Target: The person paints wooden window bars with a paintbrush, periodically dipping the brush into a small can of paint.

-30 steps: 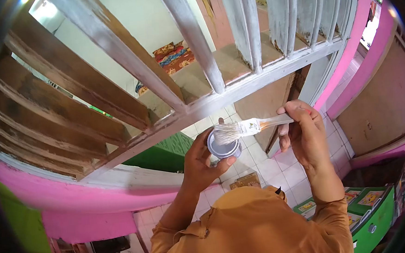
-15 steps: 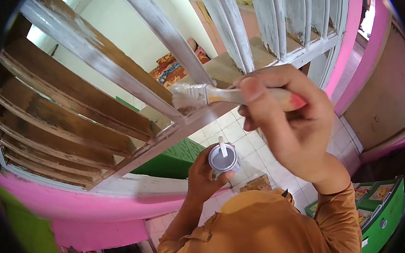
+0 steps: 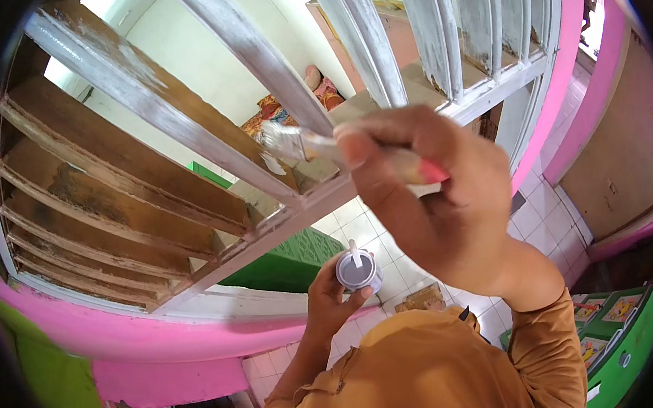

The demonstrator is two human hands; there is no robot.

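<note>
Tiled floor [image 3: 399,274] beneath paint cup [image 3: 375,280], stick [image 3: 355,254] inside

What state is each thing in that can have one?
Small round grey can: open-topped, held in the left hand.
Flat white stick: partly in the can, one end above the rim.
Flat paintbrush with red-tipped handle: gripped by the right hand, blurred, bristles whitish.
Brown wooden slats: largely uncoated.
Greyish-white slats: coated unevenly.

No text, label, number or sign is readable anywhere.
</note>
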